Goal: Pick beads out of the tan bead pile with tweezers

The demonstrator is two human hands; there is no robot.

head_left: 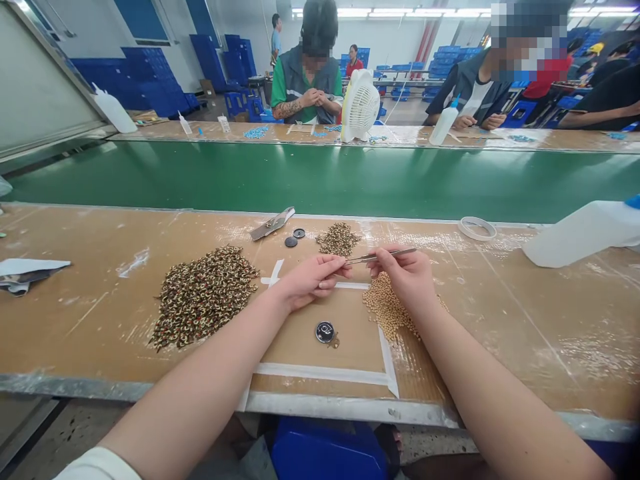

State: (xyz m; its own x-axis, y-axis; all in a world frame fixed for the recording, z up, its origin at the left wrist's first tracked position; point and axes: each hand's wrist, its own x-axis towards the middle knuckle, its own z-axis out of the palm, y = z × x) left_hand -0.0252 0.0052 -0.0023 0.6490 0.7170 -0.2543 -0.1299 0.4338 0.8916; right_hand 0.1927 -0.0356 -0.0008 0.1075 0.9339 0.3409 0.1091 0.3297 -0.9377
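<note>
One brown counter (500, 320) carries the work; all positions are taken from the black lettered disc (325, 332) lying on it between strips of white tape (323, 373). Green surface (200, 175): runs full width, beyond the disc. Co-worker in green sleeves and grey vest (307, 77): seated farther beyond the disc, hands together. Yellow-and-white fan (361, 107): far beyond the disc, slightly right. White bottle (575, 233): well right of and beyond the disc. Dark mottled heap (205, 293): left of the disc, the biggest heap on the counter. Left hand (320, 277): just beyond the disc, thumb and fingers drawn narrow at the tip of the tweezers; what lies between them, if anything, is too small to tell. Right hand (403, 270): beyond the disc and to its right, holding the tweezers in a pinch. Tan bead heap (393, 307): right of the disc, partly behind the right forearm. Smaller mottled heap (337, 239): beyond the disc. White ring (477, 229): beyond the disc, well right. Tweezers (361, 259): beyond the disc, slightly right, pointing left. Two dark caps (291, 242): beyond the disc, slightly left.
</note>
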